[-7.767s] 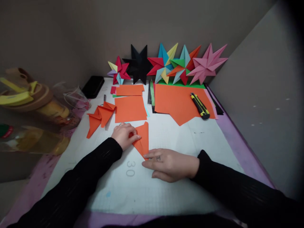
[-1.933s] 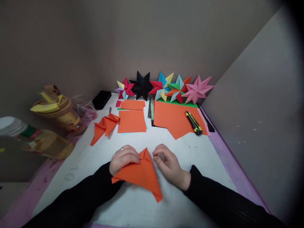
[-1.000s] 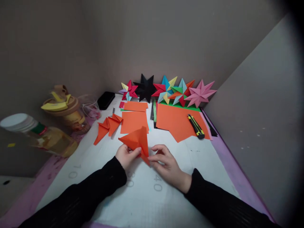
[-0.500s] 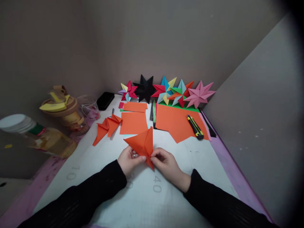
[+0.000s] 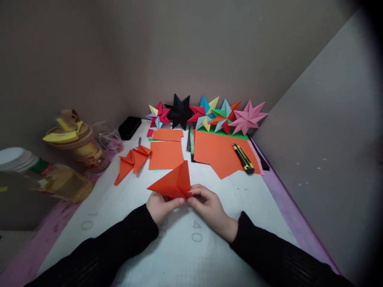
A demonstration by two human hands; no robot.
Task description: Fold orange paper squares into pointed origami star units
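Head view: white-covered surface (image 5: 227,247) spans near to far. Large orange sheet (image 5: 215,147) at far right, paper stars (image 5: 180,112) standing beyond. Folded orange paper (image 5: 171,181) at centre, points aimed left and far. Left hand (image 5: 160,206) grip closed on near edge, thumb above, fingers partly hidden. Right hand (image 5: 212,206), clear of paper moments ago, now pinches near right corner; probably means two-handed folding at that corner. Black-yellow cutter (image 5: 243,158) lies on large orange sheet.
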